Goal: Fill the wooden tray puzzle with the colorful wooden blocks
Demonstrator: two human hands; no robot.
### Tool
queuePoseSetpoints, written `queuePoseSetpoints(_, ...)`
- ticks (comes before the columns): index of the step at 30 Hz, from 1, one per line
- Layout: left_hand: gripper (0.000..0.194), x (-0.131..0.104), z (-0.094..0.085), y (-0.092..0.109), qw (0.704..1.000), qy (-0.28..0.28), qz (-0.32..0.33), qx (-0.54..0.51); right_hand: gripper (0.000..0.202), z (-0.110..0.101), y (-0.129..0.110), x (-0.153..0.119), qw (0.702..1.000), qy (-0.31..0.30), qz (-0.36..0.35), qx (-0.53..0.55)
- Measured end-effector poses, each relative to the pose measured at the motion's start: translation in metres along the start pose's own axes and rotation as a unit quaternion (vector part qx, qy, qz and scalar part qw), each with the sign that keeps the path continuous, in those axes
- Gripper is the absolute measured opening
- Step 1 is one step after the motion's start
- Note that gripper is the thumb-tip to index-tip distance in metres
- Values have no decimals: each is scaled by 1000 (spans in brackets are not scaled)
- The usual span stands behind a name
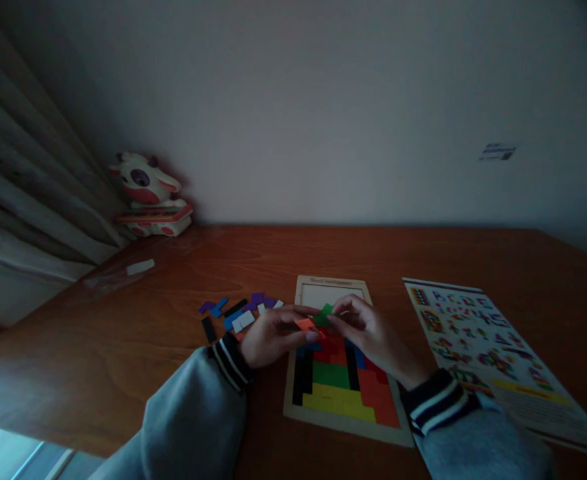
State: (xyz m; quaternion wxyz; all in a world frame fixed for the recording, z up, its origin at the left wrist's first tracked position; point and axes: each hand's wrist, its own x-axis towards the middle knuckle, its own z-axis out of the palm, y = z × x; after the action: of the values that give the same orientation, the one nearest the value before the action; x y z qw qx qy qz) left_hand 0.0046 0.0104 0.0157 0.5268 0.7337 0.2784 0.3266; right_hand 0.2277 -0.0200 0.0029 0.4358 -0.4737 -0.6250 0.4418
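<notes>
A wooden puzzle board [343,430] lies in front of me, its lower part filled with yellow, green, red, black and blue pieces and its top part showing a bare pale base. My left hand [273,335] is over the board's left edge, fingers closed on an orange puzzle piece [304,324]. From the right, my right hand [368,330] pinches a green puzzle piece [324,315] between thumb and fingertips. Both pieces are held close together above the middle of the board. Whether they touch is hard to tell.
Loose puzzle pieces [244,321] in purple, blue, black and white lie left of the board. At the right is a printed sheet [493,360] with colourful figures. A cow-shaped toy [148,193] stands at the back left beside a curtain [28,153]. A wall [323,120] rises behind the table.
</notes>
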Motion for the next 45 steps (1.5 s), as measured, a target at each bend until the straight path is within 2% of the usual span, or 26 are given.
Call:
queuePoseSetpoints(4, 28, 0, 8, 1, 999, 29, -19, -41, 17, 9, -5, -6, 998, -60, 9, -22)
queuePoseSetpoints(9, 32, 1, 8, -2, 997, 21, -30, -61, 23, 10, -4, -7, 998, -65, 4, 15)
queuePoseSetpoints(15, 33, 0, 9, -3, 997, 63, -23, -33, 34, 12, -3, -7, 996, -72, 32, 34)
queuePoseSetpoints(22, 31, -1, 7, -7, 998, 56, 17, 32, 41, 16, -2, -9, 994, -100, 13, 51)
queuePoseSetpoints(27, 21, -5, 7, -15, 983, 69, 81, 148, 41, 20, 4, -8, 996, -81, 31, 15)
queuePoseSetpoints(29, 21, -7, 9, -16, 982, 81, 71, 154, 38, 21, 3, -8, 997, -74, 23, -15)
queuePoseSetpoints(33, 35, -10, 13, -17, 985, 107, 23, 129, 27, 22, -2, -9, 996, -71, 0, -60)
queuePoseSetpoints(36, 46, -9, 13, -15, 982, 110, 32, 153, 26, 22, -3, -9, 997, -53, 9, -58)
queuePoseSetpoints(39, 53, -7, 2, -12, 958, 107, 90, 249, 31, 19, -1, -6, 999, 5, 30, -25)
queuePoseSetpoints(42, 32, -14, -23, -8, 911, 108, 140, 373, 36, 12, -2, -3, 997, 63, 42, 6)
queuePoseSetpoints(45, 24, -33, -56, -10, 882, 131, 129, 434, 39, 5, -7, -1, 993, 105, 39, 25)
